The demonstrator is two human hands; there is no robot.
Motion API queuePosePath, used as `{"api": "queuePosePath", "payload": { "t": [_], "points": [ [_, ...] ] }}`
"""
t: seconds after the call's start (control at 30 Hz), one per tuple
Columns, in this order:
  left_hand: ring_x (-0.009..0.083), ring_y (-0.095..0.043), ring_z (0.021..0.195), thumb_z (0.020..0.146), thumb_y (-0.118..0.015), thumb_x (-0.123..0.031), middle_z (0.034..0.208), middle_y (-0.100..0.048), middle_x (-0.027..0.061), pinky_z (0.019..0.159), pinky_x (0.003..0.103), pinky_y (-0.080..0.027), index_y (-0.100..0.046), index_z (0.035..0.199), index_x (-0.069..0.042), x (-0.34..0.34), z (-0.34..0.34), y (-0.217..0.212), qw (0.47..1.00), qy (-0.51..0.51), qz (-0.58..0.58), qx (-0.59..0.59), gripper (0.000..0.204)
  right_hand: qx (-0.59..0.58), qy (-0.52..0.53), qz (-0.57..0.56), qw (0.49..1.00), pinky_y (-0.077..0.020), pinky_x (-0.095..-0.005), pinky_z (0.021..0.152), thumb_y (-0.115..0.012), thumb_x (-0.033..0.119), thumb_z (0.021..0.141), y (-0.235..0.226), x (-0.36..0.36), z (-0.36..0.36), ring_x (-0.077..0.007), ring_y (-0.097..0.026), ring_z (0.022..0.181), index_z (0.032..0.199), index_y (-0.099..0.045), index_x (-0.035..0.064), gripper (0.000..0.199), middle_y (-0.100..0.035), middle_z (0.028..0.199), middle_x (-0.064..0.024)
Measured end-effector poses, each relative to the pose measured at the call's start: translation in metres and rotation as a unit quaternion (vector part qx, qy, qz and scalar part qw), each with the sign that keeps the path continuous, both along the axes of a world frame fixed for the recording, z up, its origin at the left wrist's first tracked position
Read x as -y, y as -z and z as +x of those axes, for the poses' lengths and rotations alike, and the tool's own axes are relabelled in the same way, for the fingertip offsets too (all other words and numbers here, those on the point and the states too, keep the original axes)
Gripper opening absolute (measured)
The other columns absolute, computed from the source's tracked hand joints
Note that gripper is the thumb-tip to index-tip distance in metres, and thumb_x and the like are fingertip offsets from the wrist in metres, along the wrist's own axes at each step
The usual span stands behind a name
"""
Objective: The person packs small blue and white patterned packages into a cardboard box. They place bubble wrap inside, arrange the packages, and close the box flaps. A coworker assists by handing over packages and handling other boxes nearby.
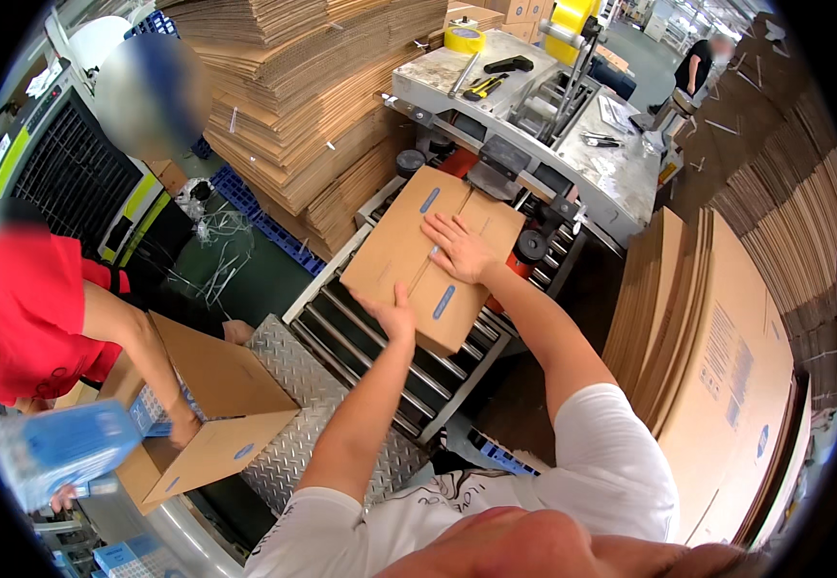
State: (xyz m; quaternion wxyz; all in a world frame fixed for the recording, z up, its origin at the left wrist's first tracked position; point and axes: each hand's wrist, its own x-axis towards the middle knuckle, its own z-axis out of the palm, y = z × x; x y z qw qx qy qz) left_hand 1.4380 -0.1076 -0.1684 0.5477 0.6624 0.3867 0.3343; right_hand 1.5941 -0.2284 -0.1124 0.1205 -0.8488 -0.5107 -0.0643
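Observation:
A closed brown cardboard carton [394, 226] with blue marks rests on a roller conveyor [341, 332], its far end at the taping machine [582, 159]. My right hand [459, 249] lies on the carton's top, fingers spread across the middle seam. At the carton's near left edge is my left hand [390, 313], its thumb raised and its fingers stretched along the side. Neither hand is wrapped round anything. The carton's underside is hidden.
On the left a person in red [28, 308] reaches into an open carton [235, 448] beside a metal plate [288, 385], holding a blue-wrapped pack [67, 448]. Flattened cartons [293, 87] stand behind; more [717, 385] lean at right. A utility knife [484, 88] and yellow tape [464, 39] lie on the machine.

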Motion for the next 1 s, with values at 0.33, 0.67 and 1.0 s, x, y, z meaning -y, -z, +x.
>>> {"api": "queuePosePath", "payload": {
  "t": [0.33, 0.67, 1.0],
  "points": [
    [0.0173, -0.053, 0.088, 0.091, -0.048, -0.06, 0.111, -0.051, 0.0072, 0.068, 0.03, -0.046, -0.002, 0.152, -0.013, -0.02, -0.172, -0.031, 0.872, 0.358, -0.313, -0.114, 0.09, -0.264, -0.151, -0.436, 0.847, -0.0432, -0.0422, 0.098, -0.059, 0.056, 0.085, -0.164, 0.006, -0.139, -0.0401, -0.053, 0.116, 0.142, -0.033, -0.0006, 0.084, -0.051, 0.132, -0.0235],
    [0.0268, -0.064, 0.09, 0.088, -0.066, -0.036, 0.117, -0.058, 0.0193, 0.071, 0.034, -0.052, -0.015, 0.146, -0.002, -0.088, -0.43, 0.06, 0.793, 0.418, -0.305, -0.322, 0.085, 0.052, 0.139, -0.282, 0.948, -0.0369, -0.0397, 0.106, -0.068, 0.038, 0.081, -0.289, 0.262, -0.416, -0.0294, -0.036, 0.135, 0.144, -0.034, 0.0091, 0.077, -0.037, 0.147, -0.0126],
    [0.0223, -0.063, 0.089, 0.088, -0.064, -0.012, 0.108, -0.062, 0.0142, 0.078, 0.033, -0.05, -0.029, 0.139, -0.003, -0.095, -0.413, -0.028, 0.864, 0.47, -0.135, -0.116, 0.062, 0.14, 0.419, 0.019, 0.897, -0.0499, -0.0397, 0.085, -0.058, 0.015, 0.083, -0.347, 0.251, -0.431, -0.029, -0.06, 0.106, 0.112, -0.057, 0.0072, 0.03, -0.064, 0.106, -0.0125]
  ]
}}
